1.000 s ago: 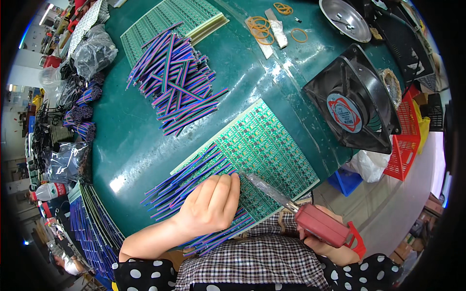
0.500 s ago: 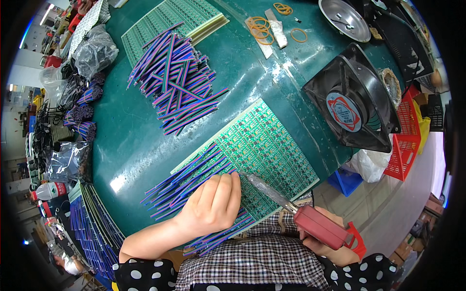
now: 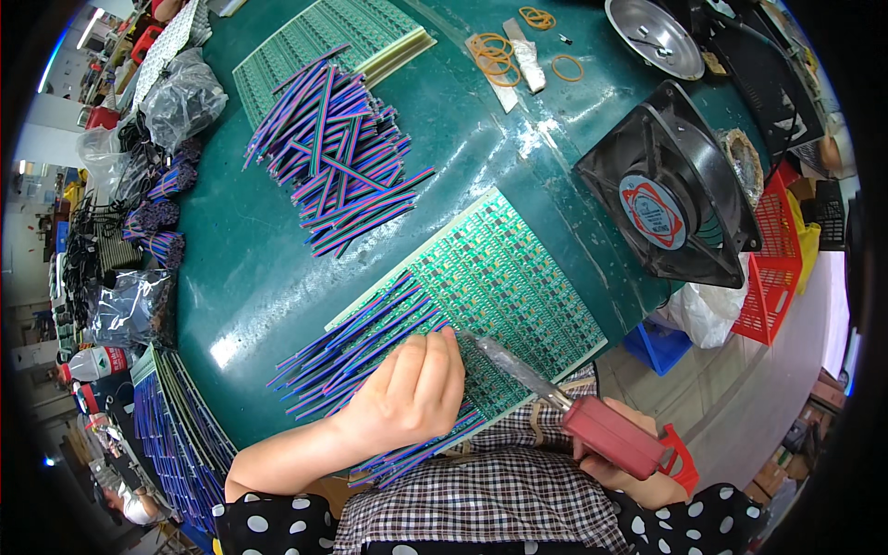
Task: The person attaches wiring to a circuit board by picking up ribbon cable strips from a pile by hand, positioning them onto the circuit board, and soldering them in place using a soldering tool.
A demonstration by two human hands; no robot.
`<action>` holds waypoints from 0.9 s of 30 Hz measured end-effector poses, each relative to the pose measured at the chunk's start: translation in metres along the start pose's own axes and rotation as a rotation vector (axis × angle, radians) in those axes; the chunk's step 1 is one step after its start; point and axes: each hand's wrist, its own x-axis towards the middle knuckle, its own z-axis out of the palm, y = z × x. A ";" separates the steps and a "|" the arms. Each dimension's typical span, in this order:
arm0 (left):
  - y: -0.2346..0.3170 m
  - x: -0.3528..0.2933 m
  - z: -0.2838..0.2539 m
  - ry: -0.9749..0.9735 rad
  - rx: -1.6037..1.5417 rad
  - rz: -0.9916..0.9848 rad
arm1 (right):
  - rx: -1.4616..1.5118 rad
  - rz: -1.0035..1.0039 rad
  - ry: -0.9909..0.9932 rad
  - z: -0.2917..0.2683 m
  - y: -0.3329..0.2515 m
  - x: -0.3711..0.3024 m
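Observation:
My left hand point(image 3: 416, 384) is closed in a pinch over a green circuit board panel point(image 3: 518, 268). Its fingertips grip the end of a thin ribbon wire lying on the board, mostly hidden by the hand. In my right hand point(image 3: 601, 469) is a red soldering gun point(image 3: 615, 437), its wrapped barrel slanting up and left over the panel. The gun's tip is close to my left fingertips; whether it touches the board I cannot tell. Multicoloured ribbon wires point(image 3: 370, 319) fan out leftward from rows on the panel, and more stick out below my left wrist.
A heap of ribbon wires point(image 3: 342, 157) lies beyond the panel, against a stack of circuit boards point(image 3: 324, 42). At the right stands a black fan point(image 3: 684, 185). Rubber bands point(image 3: 497, 60) and a metal dish point(image 3: 655, 37) are at the back. Wired boards point(image 3: 180, 444) hang at the left.
My left hand has shifted slightly to the right along the board. The soldering gun has moved a little right and down. The panel and the heap look unmoved.

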 end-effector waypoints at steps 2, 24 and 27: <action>0.000 0.000 -0.001 -0.006 0.003 0.004 | 0.034 0.027 0.038 0.003 0.000 -0.003; 0.001 -0.001 0.000 0.014 0.022 0.009 | 0.094 0.103 0.039 0.002 -0.006 0.003; 0.001 0.000 -0.001 0.008 0.022 0.010 | -0.050 -0.177 0.037 0.001 -0.005 0.019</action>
